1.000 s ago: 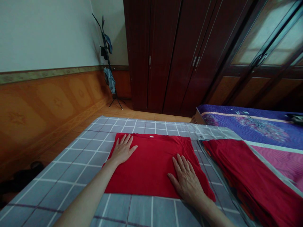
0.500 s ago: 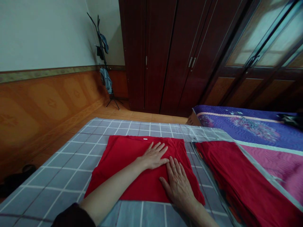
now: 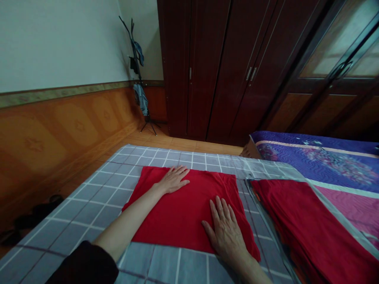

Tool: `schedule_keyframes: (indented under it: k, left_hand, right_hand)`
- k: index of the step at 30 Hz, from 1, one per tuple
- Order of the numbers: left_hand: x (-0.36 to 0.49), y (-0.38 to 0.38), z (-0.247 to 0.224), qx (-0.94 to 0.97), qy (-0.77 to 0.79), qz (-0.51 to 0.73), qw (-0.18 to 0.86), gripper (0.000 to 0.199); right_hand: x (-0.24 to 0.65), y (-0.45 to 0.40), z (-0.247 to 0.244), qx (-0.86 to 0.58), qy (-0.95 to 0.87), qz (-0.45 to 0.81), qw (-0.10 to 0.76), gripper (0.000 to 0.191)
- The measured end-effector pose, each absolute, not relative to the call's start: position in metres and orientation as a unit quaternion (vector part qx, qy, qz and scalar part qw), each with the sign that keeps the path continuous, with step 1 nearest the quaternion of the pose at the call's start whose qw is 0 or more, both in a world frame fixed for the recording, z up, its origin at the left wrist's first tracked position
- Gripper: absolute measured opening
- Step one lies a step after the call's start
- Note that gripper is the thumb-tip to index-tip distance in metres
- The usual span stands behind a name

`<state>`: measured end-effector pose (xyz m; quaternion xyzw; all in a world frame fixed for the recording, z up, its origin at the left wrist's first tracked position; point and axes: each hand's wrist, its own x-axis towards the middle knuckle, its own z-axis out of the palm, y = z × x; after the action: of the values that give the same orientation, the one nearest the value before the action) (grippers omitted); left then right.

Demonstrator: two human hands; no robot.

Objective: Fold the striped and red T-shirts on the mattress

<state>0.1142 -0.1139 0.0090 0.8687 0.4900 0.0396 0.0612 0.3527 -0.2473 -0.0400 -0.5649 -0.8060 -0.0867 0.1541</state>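
Observation:
A red shirt (image 3: 177,215), folded into a rough rectangle, lies on the grey checked bedsheet (image 3: 91,205) in front of me. My left hand (image 3: 174,179) rests flat near the shirt's far edge, fingers stretched out. On the shirt's right part my right hand (image 3: 225,228) lies palm down with its fingers spread. Neither hand grips the cloth. To the right, a stack of folded clothes (image 3: 314,225) has a red piece on top and darker and orange edges below.
A purple and pink bedspread (image 3: 314,154) covers the area at the right. Behind the bed stand a dark red wardrobe (image 3: 207,71) and a black coat stand (image 3: 137,71) with clothing on it. Dark items (image 3: 37,215) lie on the floor at the left.
My left hand has slid left and away along the shirt, apart from my right hand. The right hand has hardly moved on the cloth. The view has turned slightly left.

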Motion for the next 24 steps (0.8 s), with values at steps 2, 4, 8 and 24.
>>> schedule_keyframes:
  k: [2,4,8,24]
  left_hand:
    - [0.088,-0.129,0.013,0.855,0.515,0.04,0.046,0.06]
    - [0.062,-0.151,0.011,0.858,0.511,0.04,0.026,0.062]
    - [0.005,-0.196,-0.003,0.854,0.519,0.03,0.01,0.061]
    - [0.067,-0.279,0.0,0.885,0.463,0.01,0.053,0.072]
  right_hand:
    - [0.352,-0.247,-0.041,-0.563,-0.806,-0.09,0.157,0.066]
    - [0.352,-0.247,-0.041,-0.56,-0.808,-0.093,0.159,0.066]
    - [0.354,-0.246,-0.043,-0.556,-0.809,-0.099,0.165,0.065]
    - [0.349,-0.26,-0.03,-0.49,-0.856,-0.089,0.14,0.068]
